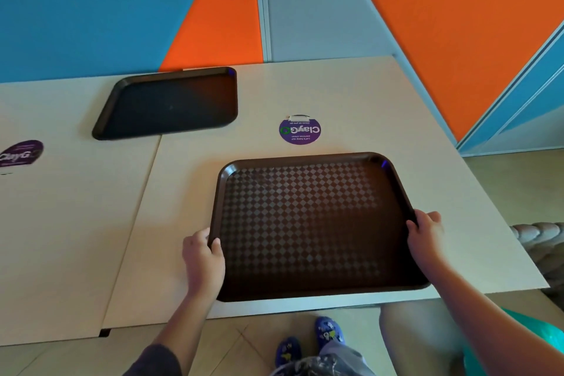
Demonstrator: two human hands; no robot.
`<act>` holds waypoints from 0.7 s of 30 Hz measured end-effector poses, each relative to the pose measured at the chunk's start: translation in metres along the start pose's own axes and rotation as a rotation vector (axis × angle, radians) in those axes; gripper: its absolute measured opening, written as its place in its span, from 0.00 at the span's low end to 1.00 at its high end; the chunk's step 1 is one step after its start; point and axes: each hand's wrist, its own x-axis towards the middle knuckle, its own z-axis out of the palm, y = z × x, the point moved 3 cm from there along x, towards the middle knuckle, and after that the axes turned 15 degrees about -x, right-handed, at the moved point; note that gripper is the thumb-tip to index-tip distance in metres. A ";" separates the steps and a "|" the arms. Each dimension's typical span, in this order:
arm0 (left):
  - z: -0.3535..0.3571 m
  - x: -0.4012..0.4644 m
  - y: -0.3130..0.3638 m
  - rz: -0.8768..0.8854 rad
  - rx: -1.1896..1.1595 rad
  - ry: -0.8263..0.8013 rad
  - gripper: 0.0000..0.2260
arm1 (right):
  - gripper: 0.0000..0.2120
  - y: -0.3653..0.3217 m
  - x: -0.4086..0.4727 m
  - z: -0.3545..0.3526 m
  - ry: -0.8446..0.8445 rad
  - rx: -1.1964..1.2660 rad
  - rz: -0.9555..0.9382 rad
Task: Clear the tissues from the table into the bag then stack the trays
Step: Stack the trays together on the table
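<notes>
A dark brown tray (308, 220) with a checkered surface lies near the table's front edge. My left hand (203, 256) grips its left rim, thumb over the edge. On the opposite side my right hand (425, 233) grips the right rim. A second dark tray (171, 104) lies at the back of the table, to the left, with nothing on it. No tissues show on the table. A teal bag (531, 342) is partly visible at the lower right, beside my leg.
The beige table (76, 223) is two tops pushed together, with a seam running left of the near tray. Purple round stickers (300, 130) sit on each top. A blue, orange and grey wall stands behind. A grey cushioned seat (540, 238) is at the right.
</notes>
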 end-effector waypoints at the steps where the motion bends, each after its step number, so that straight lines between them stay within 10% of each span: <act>1: -0.002 -0.001 0.002 0.006 0.008 0.020 0.11 | 0.07 0.000 -0.001 0.000 0.007 -0.012 0.011; 12: -0.002 -0.001 0.003 -0.033 -0.015 -0.027 0.12 | 0.16 -0.022 0.013 -0.009 -0.040 -0.214 0.094; 21: 0.000 0.049 0.021 0.048 -0.018 -0.074 0.15 | 0.22 -0.134 0.049 -0.013 -0.026 -0.207 -0.271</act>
